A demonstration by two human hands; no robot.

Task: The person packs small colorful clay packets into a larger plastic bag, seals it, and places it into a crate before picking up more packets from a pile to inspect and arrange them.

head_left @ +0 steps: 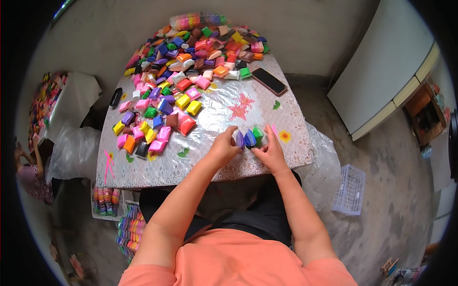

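My left hand (225, 147) is closed around a purple packet (240, 139), with something whitish beside it against the fingers. Opposite it, my right hand (272, 153) grips a blue packet (249, 138) and a green packet (258, 135) standing on edge in a row. A narrow gap separates the two groups, just above the table's near edge. These are small, soft-looking pouches in shiny film, and my fingers hide part of them. To the left lies the loose pile of similar packets, with a red packet (186, 125) among the nearest.
A heap of colourful packets (200, 52) covers the far table (214, 169). A phone (269, 81) lies at the right edge, pink strips (109, 167) at the left. Plastic sheeting (320, 157) and a white crate (348, 189) are at right. Another person (34, 174) sits far left.
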